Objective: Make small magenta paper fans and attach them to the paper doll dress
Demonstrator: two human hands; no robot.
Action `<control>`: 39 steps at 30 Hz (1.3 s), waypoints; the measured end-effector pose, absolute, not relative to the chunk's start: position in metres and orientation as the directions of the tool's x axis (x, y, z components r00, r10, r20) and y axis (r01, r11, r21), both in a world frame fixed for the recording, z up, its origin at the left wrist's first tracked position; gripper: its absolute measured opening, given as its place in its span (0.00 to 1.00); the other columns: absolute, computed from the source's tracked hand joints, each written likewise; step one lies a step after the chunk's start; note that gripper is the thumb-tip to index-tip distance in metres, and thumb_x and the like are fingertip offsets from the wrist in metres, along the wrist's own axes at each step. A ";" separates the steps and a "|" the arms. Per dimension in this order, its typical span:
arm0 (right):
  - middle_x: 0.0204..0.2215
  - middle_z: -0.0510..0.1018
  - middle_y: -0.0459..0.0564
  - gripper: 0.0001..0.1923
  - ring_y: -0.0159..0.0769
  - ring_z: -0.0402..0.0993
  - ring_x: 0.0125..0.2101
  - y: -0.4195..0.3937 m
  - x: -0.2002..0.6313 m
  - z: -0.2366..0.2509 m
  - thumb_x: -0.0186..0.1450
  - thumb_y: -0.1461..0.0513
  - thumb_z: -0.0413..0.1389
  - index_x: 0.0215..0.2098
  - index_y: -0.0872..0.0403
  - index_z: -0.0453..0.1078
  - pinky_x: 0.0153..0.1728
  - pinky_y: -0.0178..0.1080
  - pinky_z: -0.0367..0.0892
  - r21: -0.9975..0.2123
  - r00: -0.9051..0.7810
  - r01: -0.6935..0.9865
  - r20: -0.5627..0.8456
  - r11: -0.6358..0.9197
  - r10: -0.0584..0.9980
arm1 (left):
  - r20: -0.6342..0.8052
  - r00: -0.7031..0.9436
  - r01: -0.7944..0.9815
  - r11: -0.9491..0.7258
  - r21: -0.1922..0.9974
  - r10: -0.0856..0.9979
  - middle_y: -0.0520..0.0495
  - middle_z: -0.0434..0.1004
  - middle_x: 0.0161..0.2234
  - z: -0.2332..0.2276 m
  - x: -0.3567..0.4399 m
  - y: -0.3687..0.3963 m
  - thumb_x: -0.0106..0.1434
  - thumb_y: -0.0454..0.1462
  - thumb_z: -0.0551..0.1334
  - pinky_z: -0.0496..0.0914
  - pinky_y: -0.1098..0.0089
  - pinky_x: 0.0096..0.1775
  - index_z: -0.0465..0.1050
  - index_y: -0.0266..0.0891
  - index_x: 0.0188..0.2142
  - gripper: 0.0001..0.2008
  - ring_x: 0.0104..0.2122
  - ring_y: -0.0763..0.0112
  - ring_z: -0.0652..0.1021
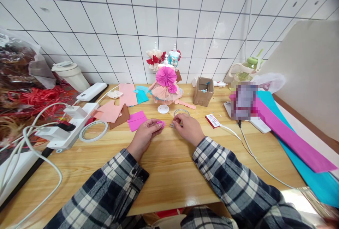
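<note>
My left hand (145,133) pinches a small piece of pleated magenta paper (161,124) between thumb and fingers. My right hand (188,128) is closed just to the right of it, with a small grey metallic-looking tip (171,125) poking out of the fingertips; most of that tool is hidden. Behind the right hand lies a roll of tape (182,111), partly covered by it. A miniature dress form (166,98) stands beyond both hands, wearing a peach paper skirt and magenta pleated fans. Left of my left hand is a folded magenta sheet (137,120).
A larger tape roll (93,131), a power strip (70,130) with cables and paper scraps (127,94) lie at left. To the right are a cardboard box (203,93), a red-and-white tag-like object (213,120), a blurred-out phone (245,101) and long paper strips (296,136).
</note>
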State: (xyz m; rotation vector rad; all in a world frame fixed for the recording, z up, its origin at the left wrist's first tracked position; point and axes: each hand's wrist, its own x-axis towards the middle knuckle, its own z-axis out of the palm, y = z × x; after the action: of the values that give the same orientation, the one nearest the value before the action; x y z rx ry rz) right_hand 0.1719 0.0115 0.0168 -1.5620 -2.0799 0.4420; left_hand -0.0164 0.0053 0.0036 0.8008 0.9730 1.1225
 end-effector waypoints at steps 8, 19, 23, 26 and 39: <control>0.36 0.73 0.53 0.08 0.41 0.67 0.41 0.012 0.186 0.008 0.62 0.58 0.55 0.37 0.54 0.69 0.39 0.38 0.58 -0.194 -0.292 0.934 0.075 0.301 0.954 | -0.241 0.106 -0.381 0.264 0.886 0.965 0.49 0.78 0.32 0.009 -0.015 0.004 0.47 0.35 0.71 0.70 0.73 0.38 0.73 0.35 0.32 0.13 0.32 0.75 0.76; 0.25 0.69 0.46 0.08 0.35 0.65 0.26 0.010 0.171 0.008 0.64 0.64 0.46 0.42 0.54 0.57 0.27 0.35 0.53 -0.635 -0.177 0.752 0.063 0.176 0.982 | -0.217 0.048 -0.524 0.209 0.826 0.975 0.50 0.77 0.31 0.007 -0.016 0.005 0.50 0.31 0.69 0.73 0.73 0.38 0.71 0.36 0.33 0.10 0.32 0.74 0.78; 0.25 0.66 0.44 0.10 0.34 0.65 0.27 -0.001 0.148 0.002 0.69 0.55 0.40 0.37 0.51 0.56 0.30 0.36 0.59 -0.889 -0.154 0.426 0.113 0.169 0.982 | -0.218 0.049 -0.586 0.205 0.784 0.975 0.49 0.78 0.32 0.004 -0.016 0.007 0.52 0.29 0.67 0.73 0.73 0.39 0.72 0.35 0.33 0.08 0.33 0.74 0.78; 0.22 0.66 0.42 0.11 0.31 0.63 0.22 -0.006 0.135 -0.004 0.69 0.53 0.39 0.35 0.51 0.53 0.25 0.34 0.60 -0.970 -0.229 0.234 0.016 0.071 0.973 | -0.238 0.059 -0.621 0.222 0.752 0.970 0.47 0.78 0.33 0.001 -0.016 0.008 0.54 0.28 0.66 0.74 0.71 0.42 0.72 0.34 0.34 0.07 0.36 0.72 0.79; 0.22 0.69 0.40 0.11 0.26 0.62 0.15 -0.003 0.135 -0.011 0.70 0.52 0.39 0.37 0.51 0.51 0.18 0.30 0.60 -0.991 -0.406 0.123 -0.010 0.044 0.914 | -0.235 0.076 -0.578 0.235 0.781 0.969 0.48 0.77 0.33 0.000 -0.012 0.007 0.54 0.28 0.66 0.74 0.73 0.39 0.72 0.35 0.33 0.07 0.34 0.74 0.78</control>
State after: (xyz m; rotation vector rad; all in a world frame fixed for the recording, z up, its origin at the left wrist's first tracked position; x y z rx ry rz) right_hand 0.1347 -0.0031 -0.0110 -1.0652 -1.6228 1.4329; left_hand -0.0123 0.0068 0.0004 0.5743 0.8529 1.2596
